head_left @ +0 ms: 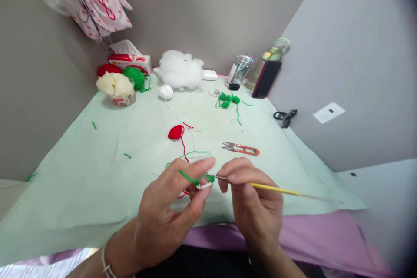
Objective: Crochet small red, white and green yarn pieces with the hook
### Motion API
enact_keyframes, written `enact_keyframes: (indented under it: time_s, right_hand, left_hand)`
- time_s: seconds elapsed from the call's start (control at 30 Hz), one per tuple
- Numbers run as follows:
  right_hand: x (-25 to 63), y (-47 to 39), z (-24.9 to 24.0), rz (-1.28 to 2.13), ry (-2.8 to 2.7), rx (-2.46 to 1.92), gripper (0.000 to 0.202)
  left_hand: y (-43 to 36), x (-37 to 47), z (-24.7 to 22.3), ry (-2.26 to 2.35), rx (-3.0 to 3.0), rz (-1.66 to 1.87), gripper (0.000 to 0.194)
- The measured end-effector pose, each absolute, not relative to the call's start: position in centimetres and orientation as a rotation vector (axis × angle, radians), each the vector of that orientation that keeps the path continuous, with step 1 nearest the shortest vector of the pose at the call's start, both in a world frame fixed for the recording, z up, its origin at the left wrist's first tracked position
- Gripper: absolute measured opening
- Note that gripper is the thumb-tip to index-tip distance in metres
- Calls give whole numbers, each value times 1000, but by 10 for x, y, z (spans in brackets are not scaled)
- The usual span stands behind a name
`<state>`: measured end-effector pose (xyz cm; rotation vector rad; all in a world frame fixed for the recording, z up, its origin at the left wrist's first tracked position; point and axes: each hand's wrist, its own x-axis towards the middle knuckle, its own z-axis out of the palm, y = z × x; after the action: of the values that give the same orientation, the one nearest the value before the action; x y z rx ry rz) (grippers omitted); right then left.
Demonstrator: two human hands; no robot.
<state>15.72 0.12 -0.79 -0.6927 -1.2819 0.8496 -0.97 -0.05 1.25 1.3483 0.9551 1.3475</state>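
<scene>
My left hand pinches a small crochet piece in green and white, with a strand of green yarn running over its fingers. Closed around a crochet hook with a yellow handle is my right hand. The hook's metal tip meets the green edge of the piece. Red and green yarn trails behind my left hand, and part of the piece is hidden by the fingers. Just beyond lie a small red yarn ball and a white yarn ball whose strand leads toward my hands.
Orange thread snips lie beyond my right hand. Farther back are green crocheted pieces, white stuffing, a jar of pens, a phone and a bottle. A tub and a tissue box stand at back left.
</scene>
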Motion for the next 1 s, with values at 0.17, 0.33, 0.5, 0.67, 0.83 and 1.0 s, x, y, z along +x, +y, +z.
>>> enact_keyframes:
  time_s: [0.17, 0.33, 0.5, 0.67, 0.83, 1.0]
  right_hand:
    - [156, 6, -12, 862, -1291, -791, 16]
    - [153, 10, -22, 911, -1245, -789, 16]
    - [156, 13, -22, 953, -1124, -818, 17]
    - [161, 9, -16, 942, -1192, -815, 19]
    - [163, -1, -18, 558, -1540, -878, 27]
    - [160, -1, -31, -28, -1831, -902, 34]
  left_hand:
    - [7, -3, 8, 867, 861, 1131, 61]
    - [13, -1, -1, 797, 758, 1022, 64]
    - [15, 0, 3, 786, 708, 1023, 56]
    - [17, 0, 4, 823, 730, 1054, 51]
    - [14, 1, 0, 928, 828, 1107, 50]
    - [15, 3, -2, 830, 686, 1038, 68]
